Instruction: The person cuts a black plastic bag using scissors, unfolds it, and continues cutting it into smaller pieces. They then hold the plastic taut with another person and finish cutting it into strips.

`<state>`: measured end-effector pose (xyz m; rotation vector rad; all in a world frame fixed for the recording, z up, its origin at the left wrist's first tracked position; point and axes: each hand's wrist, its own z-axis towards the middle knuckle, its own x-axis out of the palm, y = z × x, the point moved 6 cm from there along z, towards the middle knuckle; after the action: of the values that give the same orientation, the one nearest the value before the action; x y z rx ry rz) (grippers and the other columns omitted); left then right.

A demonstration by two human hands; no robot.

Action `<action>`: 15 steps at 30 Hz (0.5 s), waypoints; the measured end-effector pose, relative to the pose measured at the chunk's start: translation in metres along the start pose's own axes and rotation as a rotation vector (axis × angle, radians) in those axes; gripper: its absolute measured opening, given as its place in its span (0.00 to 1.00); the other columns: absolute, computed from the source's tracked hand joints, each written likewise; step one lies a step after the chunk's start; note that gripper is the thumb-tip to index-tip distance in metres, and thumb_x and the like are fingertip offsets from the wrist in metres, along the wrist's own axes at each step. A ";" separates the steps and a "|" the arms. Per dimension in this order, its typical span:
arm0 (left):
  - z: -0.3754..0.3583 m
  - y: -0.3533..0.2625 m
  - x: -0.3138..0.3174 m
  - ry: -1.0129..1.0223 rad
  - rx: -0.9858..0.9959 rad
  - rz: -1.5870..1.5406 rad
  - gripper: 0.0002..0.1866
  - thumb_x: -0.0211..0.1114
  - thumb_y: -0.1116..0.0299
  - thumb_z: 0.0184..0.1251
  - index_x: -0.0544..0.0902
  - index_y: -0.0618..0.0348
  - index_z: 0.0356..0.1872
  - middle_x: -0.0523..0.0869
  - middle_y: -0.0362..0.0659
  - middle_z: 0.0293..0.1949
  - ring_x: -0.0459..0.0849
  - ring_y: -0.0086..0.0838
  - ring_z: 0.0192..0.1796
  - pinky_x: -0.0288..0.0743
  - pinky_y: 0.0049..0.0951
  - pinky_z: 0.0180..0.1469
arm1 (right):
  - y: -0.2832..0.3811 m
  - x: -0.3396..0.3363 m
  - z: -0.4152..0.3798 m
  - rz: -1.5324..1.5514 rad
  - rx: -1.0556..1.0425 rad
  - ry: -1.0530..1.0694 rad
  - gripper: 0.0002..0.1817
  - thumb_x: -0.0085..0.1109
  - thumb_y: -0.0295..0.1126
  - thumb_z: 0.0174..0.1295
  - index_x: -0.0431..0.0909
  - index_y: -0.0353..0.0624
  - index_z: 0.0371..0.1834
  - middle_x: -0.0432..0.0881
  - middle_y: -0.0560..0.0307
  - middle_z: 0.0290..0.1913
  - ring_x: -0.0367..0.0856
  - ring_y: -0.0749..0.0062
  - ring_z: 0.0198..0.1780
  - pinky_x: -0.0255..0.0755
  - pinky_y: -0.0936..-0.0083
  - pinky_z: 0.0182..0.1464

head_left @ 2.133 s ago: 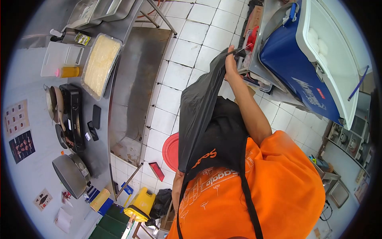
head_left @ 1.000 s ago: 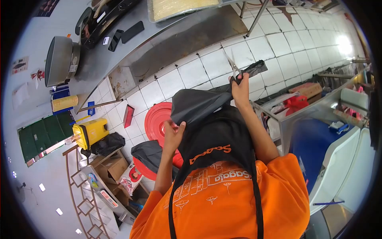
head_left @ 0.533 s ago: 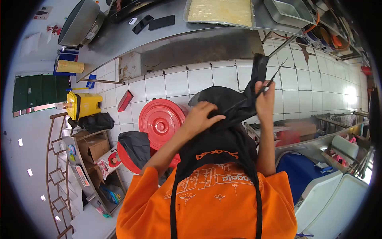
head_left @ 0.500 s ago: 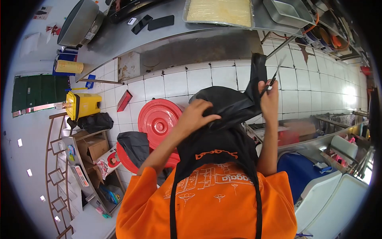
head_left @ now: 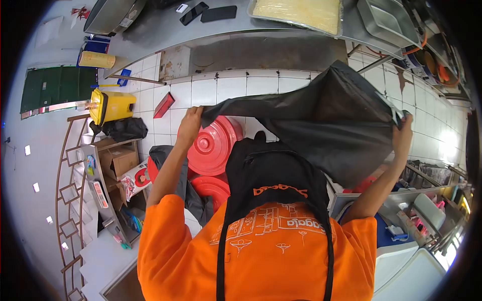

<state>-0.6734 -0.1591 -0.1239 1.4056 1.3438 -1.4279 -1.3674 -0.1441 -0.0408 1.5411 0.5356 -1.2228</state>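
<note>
A black plastic bag [head_left: 321, 110] is stretched out in the air in front of my apron, spread wide toward the right. My left hand [head_left: 191, 124] is closed around its narrow left end. At the far right, my right hand [head_left: 402, 134] is closed on a pair of scissors [head_left: 400, 116] and lies against the bag's right edge. The scissors' blades point up and left along that edge, and the plastic partly hides them. How my right fingers grip the plastic itself is hard to make out.
Red lidded tubs [head_left: 208, 145] stand on the tiled floor, with another dark plastic sheet [head_left: 188, 193] draped beside them. Ahead is a steel table [head_left: 226, 37] with phones, a wrapped tray [head_left: 296, 15] and a metal pan [head_left: 389, 22]. A yellow bin [head_left: 114, 106] stands left.
The bag has gone from bunched up to spread wide. My left hand moved left and closed on its end, while my right hand moved out to the right with the scissors.
</note>
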 end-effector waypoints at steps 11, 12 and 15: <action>-0.084 0.050 -0.026 -0.302 -0.384 -0.083 0.14 0.57 0.80 0.57 0.83 0.59 0.43 0.84 0.53 0.40 0.79 0.51 0.45 0.73 0.45 0.49 | -0.076 -0.023 0.033 -0.371 0.130 -0.324 0.27 0.62 0.27 0.58 0.69 0.51 0.62 0.85 0.57 0.51 0.80 0.52 0.52 0.72 0.56 0.51; -0.087 0.050 -0.027 -0.307 -0.404 -0.083 0.19 0.54 0.86 0.51 0.83 0.60 0.43 0.83 0.53 0.42 0.81 0.49 0.46 0.72 0.42 0.51 | -0.081 -0.024 0.038 -0.365 0.101 -0.362 0.26 0.62 0.28 0.59 0.69 0.53 0.62 0.85 0.60 0.52 0.82 0.52 0.51 0.73 0.56 0.51; -0.079 0.042 -0.039 -0.356 -0.493 -0.269 0.20 0.51 0.86 0.50 0.83 0.60 0.44 0.83 0.53 0.43 0.80 0.49 0.47 0.72 0.41 0.54 | -0.086 -0.026 0.050 -0.302 0.187 -0.355 0.28 0.62 0.28 0.59 0.67 0.50 0.64 0.85 0.56 0.54 0.84 0.51 0.49 0.74 0.57 0.52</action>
<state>-0.6092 -0.0976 -0.0834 0.6400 1.5455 -1.3110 -1.4690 -0.1532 -0.0526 1.3812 0.4371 -1.7795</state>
